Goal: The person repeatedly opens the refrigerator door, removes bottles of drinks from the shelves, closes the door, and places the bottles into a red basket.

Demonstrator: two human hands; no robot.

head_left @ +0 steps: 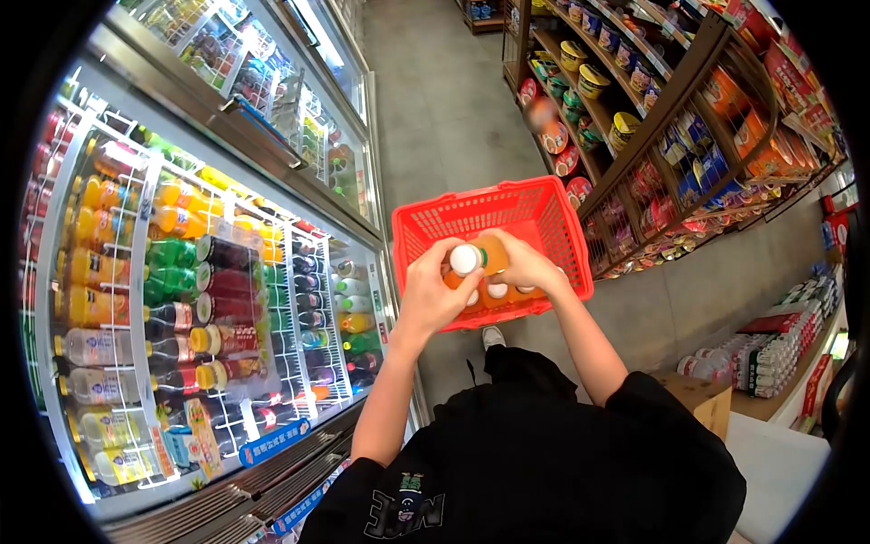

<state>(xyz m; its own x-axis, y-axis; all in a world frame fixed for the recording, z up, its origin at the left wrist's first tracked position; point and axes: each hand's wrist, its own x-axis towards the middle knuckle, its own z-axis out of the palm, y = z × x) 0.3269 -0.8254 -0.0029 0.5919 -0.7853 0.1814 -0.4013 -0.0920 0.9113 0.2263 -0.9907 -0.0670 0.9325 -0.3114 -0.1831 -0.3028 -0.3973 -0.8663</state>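
Over the red shopping basket [405, 263], a bottle of orange drink [495, 255] with a white cap lies between my two hands. My left hand [430, 286] curls its fingers round the capped end. Around the orange body, my right hand [527, 263] is closed from the other side. Below the hands, several more orange drink bottles with white caps [497, 290] sit in the near part of the basket. My hands and the held bottle partly hide them.
At the left stands a lit drinks fridge [149, 299] with several rows of bottles; a further fridge door [263, 127] is beyond it. Shelves with instant noodle tubs [594, 82] line the right. A cardboard box [698, 399] and packed drinks [779, 344] are at the lower right.
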